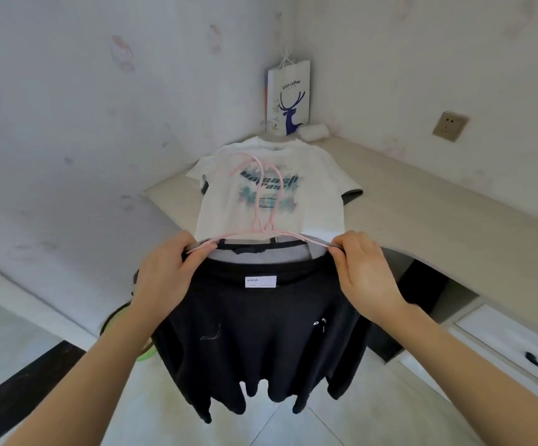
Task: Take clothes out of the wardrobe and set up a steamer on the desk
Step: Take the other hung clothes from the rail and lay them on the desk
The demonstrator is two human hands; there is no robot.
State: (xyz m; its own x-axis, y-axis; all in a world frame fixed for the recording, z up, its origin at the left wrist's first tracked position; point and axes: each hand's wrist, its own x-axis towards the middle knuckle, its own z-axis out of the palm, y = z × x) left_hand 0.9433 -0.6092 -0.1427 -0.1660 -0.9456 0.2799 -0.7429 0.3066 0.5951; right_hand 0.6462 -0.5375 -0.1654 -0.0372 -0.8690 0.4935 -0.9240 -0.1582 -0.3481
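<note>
While two hands (164, 275) (362, 272) hold one black garment (258, 342), one shirt (271, 188) lies

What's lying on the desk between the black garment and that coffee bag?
In the head view, a white printed T-shirt lies flat on the desk between them.

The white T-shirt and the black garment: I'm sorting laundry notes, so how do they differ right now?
The white T-shirt lies flat on the desk; the black garment hangs in the air from pink hangers, gripped by the left hand and right hand. The white one bears a large print; the black one is mostly plain.
</note>
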